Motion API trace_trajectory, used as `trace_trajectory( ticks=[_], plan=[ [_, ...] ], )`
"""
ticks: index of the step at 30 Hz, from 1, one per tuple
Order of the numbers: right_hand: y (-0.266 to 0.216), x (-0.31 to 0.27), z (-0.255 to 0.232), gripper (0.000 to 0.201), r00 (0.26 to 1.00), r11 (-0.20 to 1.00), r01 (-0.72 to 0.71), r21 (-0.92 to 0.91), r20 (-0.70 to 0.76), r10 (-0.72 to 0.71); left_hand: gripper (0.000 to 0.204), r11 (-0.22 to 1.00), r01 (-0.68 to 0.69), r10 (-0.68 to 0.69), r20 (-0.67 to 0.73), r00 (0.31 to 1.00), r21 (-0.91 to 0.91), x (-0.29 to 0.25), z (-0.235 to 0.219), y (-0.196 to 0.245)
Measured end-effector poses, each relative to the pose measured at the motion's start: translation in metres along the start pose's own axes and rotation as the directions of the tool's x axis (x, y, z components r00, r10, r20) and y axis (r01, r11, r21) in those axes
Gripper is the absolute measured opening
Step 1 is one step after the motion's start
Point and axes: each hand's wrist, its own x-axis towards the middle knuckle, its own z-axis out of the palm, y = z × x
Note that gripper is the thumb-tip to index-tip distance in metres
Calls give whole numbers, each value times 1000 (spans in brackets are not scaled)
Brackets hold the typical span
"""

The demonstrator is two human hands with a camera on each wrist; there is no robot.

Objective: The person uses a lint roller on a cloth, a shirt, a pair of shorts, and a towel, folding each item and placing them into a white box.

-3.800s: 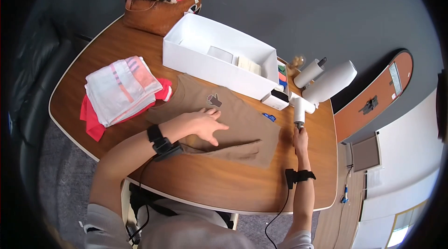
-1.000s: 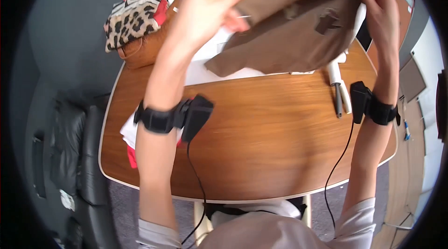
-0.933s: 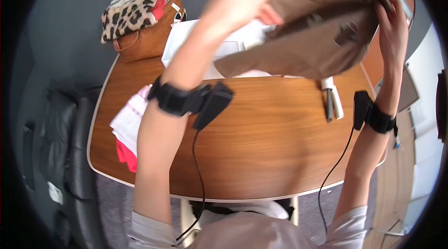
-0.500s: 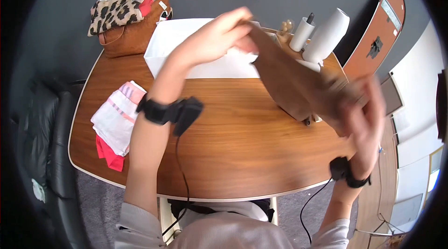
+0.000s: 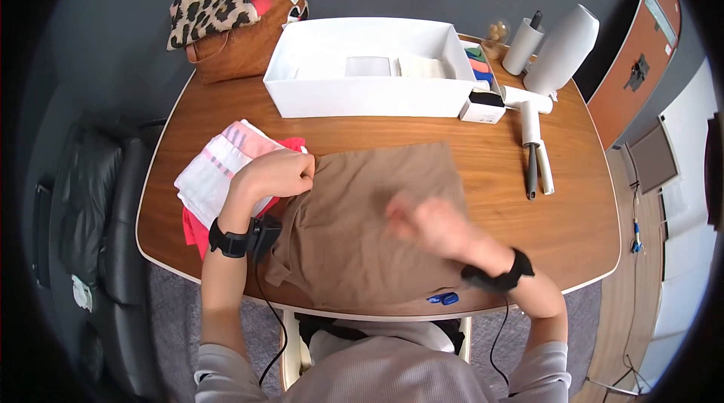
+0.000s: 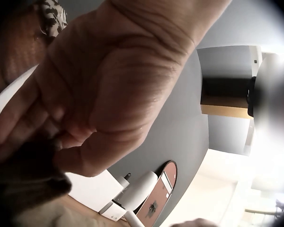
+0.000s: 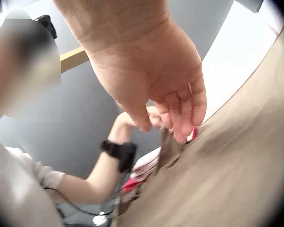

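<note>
A brown T-shirt (image 5: 377, 214) lies spread on the table, its printed side out of sight. My left hand (image 5: 275, 175) pinches the shirt's upper left corner; in the left wrist view, thumb and fingers of the left hand (image 6: 104, 90) close on dark, bunched cloth. Blurred by motion, my right hand (image 5: 430, 226) is over the middle of the shirt. Its fingers are loosely bent with nothing between them in the right wrist view, where the right hand (image 7: 156, 80) overlaps the brown cloth (image 7: 227, 165). A blue tag (image 5: 443, 298) shows at the shirt's near edge.
Left of the shirt sits a folded white-and-pink stack of clothes (image 5: 215, 165) over red cloth. Behind stands a white box (image 5: 369, 97). A lint roller (image 5: 531, 131) lies at right, near a white bottle-shaped thing (image 5: 562, 48). A brown bag (image 5: 241, 52) carries leopard-print cloth.
The right hand held the lint roller beside the print-up shirt, then both hands lifted the shirt. Now it is down on the table, the right hand has let go, and the left still pinches it.
</note>
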Motion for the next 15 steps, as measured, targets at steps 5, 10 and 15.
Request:
trace_trajectory(
  ticks=[5, 10, 15],
  plan=[
    [100, 30, -22, 22, 934, 899, -130, -418, -356, -30, 21, 995, 32, -31, -12, 999, 90, 11, 7, 23],
    [141, 38, -20, 21, 976, 944, -176, -280, -173, 131, 21, 989, 65, -57, -64, 996, 133, 12, 8, 33],
    [147, 14, -62, 15, 784, 851, -417, -320, 346, 515, 7, 989, -17, -4, 144, 990, 146, 14, 12, 2]
  ],
)
